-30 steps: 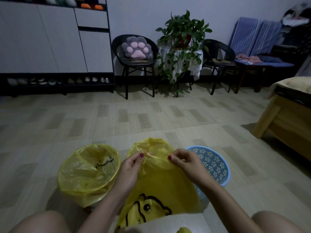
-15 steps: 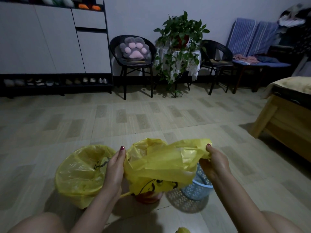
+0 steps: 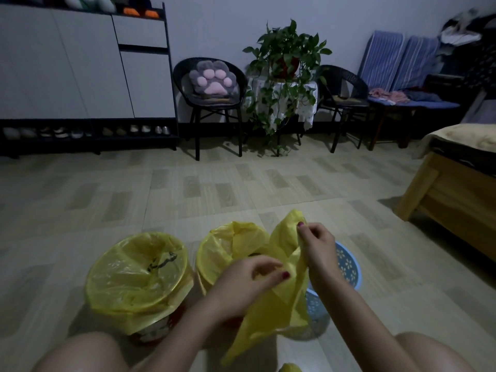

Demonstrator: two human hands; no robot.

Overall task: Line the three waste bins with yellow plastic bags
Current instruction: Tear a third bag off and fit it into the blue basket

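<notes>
Chairs stand far beyond the hands by the wall: one black chair point(image 3: 209, 103) with a paw cushion point(image 3: 213, 80), a leafy plant point(image 3: 285, 76) on a small stand, and a second black chair point(image 3: 345, 98). A wooden bed point(image 3: 456, 194) sits off past the right hand, and a white cupboard point(image 3: 80, 63) with shoes under it is far off past the left hand. Bare floor point(image 3: 214, 189) stretches wide between the hands and the chairs. Left of the left hand stands a bin point(image 3: 139, 277) with a yellow bag folded over its rim. Just behind the left hand is a second bin point(image 3: 228, 253), also with yellow plastic over its rim. A blue bin point(image 3: 347, 267) sits just past the right hand, partly hidden by a loose yellow bag point(image 3: 279, 302) hanging in front of it. The left hand point(image 3: 249, 283) has curled fingers and pinches the loose bag near its middle. The right hand point(image 3: 316, 242) pinches the bag's top edge higher up, thumb and finger pressed together.
</notes>
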